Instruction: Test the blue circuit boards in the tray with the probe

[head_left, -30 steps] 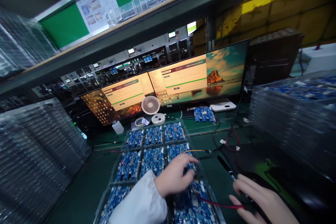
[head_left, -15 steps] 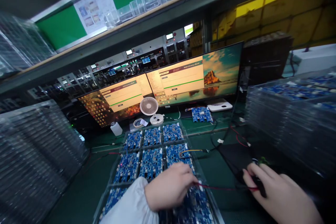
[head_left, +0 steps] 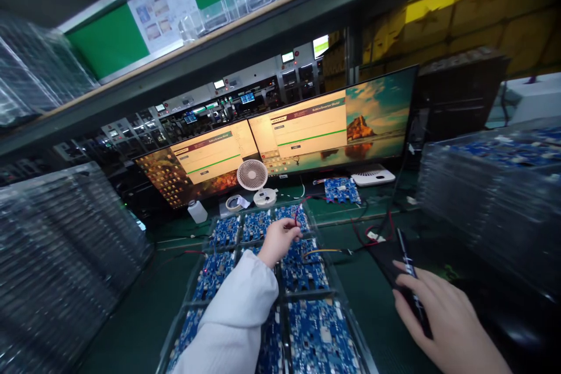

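Red wire (head_left: 299,210) pinched at fingertips of left hand (head_left: 277,241), over far-right circuit boards in clear tray (head_left: 346,318), right hand (head_left: 442,318) near right on counter (head_left: 131,315), fingers loosely curled around black pen (head_left: 408,272).

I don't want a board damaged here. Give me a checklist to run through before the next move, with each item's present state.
1. Left hand grips the red wire over the far row of the tray: ok.
2. Which board that wire's end meets: cannot tell, the fingers hide it.
3. Right hand holds the black pen, clear of the boards: ok.
4. Blue boards sit flat in the clear tray: ok.
5. Loose red and black wires lie tangled on the mat to the right of the tray: not ok.
6. Both monitors show a green bar: ok.
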A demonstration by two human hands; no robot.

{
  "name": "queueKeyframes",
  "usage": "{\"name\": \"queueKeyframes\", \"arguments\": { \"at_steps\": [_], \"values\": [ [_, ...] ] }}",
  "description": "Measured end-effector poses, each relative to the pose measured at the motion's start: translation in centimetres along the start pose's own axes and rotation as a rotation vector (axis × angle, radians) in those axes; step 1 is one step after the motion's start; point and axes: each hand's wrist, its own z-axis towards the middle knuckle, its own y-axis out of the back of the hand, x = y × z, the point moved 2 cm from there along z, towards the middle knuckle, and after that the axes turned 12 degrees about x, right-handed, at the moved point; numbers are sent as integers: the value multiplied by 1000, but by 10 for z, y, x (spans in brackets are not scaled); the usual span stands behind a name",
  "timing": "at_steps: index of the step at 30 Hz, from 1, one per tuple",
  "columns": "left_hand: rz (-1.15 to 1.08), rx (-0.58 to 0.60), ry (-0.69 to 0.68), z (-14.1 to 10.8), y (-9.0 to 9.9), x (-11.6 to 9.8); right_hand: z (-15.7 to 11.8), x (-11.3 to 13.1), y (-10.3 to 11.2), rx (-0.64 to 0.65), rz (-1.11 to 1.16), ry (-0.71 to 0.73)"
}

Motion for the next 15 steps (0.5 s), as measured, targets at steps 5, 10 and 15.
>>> {"name": "queueKeyframes", "arguments": {
  "at_steps": [5,10,15],
  "values": [
    [74,-7,4,21,-8,19,3,17,4,-3,72,100],
    [187,31,-13,32,-23,27,3,40,-1,83,132,232],
    [316,13,14,21,-3,31,-5,57,-19,322,130,386]
  ]
}}
